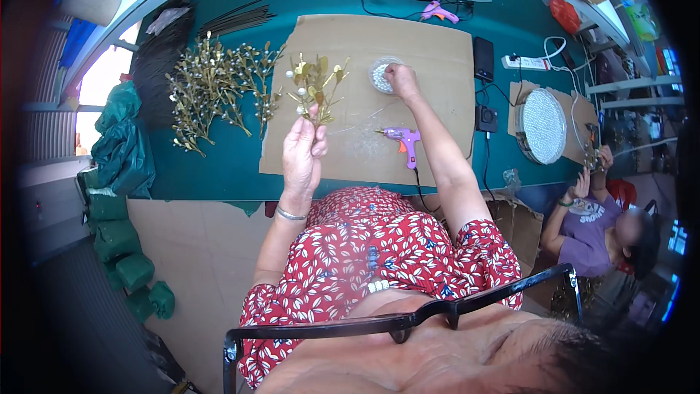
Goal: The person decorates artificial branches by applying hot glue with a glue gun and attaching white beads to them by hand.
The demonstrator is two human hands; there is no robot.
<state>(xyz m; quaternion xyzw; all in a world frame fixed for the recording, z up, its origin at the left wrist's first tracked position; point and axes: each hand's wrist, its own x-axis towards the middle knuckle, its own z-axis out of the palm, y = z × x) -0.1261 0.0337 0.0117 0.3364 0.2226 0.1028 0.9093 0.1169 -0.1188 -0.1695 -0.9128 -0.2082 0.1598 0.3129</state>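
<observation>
My left hand (pixel 303 147) holds up a small gold leaf sprig with white pearl beads (pixel 316 87) above a brown cardboard sheet (pixel 437 51). My right hand (pixel 400 79) reaches forward into a small clear round dish of white beads (pixel 378 75), fingertips pinched at its rim. A purple glue gun (pixel 403 138) lies on the cardboard below my right forearm, its cord running toward me.
A pile of gold leaf sprigs (pixel 215 91) and black stems (pixel 157 58) lies left on the green table (pixel 219 168). Another glue gun (pixel 440 11), a power strip (pixel 525 63) and a round beaded disc (pixel 543 125) sit to the right. A seated person (pixel 594 219) works at right.
</observation>
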